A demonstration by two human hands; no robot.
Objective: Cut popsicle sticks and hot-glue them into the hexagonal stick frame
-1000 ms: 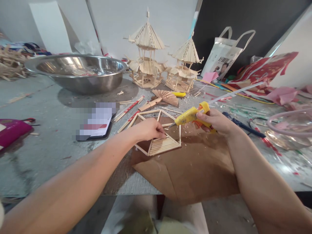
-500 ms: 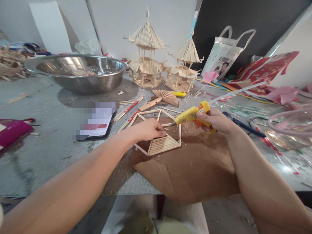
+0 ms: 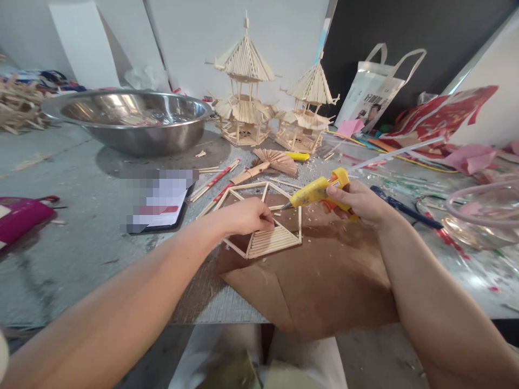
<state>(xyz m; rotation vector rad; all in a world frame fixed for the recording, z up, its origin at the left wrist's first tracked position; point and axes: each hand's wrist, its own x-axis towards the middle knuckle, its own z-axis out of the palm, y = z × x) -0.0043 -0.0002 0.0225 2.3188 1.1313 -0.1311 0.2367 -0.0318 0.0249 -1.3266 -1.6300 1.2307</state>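
A yellow hot glue gun [image 3: 314, 192] is gripped in my right hand [image 3: 351, 199], its nozzle pointing left over a wooden stick frame [image 3: 299, 224]. This many-sided frame lies on a sheet of brown paper [image 3: 324, 286]. One triangular section of it is filled with parallel sticks [image 3: 270, 243]. My left hand [image 3: 257, 215] is over the frame's middle, fingers pinched together at the narrow end of the filled section. Whatever sits between those fingertips is too small or hidden to name. A short stick piece [image 3: 277, 214] lies near the nozzle.
Two stick pagoda models [image 3: 245, 108] stand at the back. A steel basin [image 3: 138, 129] and a phone [image 3: 162, 202] are to the left. A folded paper fan [image 3: 275, 161], a yellow cutter [image 3: 298, 156] and chopsticks [image 3: 214, 181] lie beyond the frame. Plastic scraps and a tote bag [image 3: 360, 97] are right.
My left fingers have shifted slightly up and left, away from the filled sticks. The glue gun and my right hand stay almost in place.
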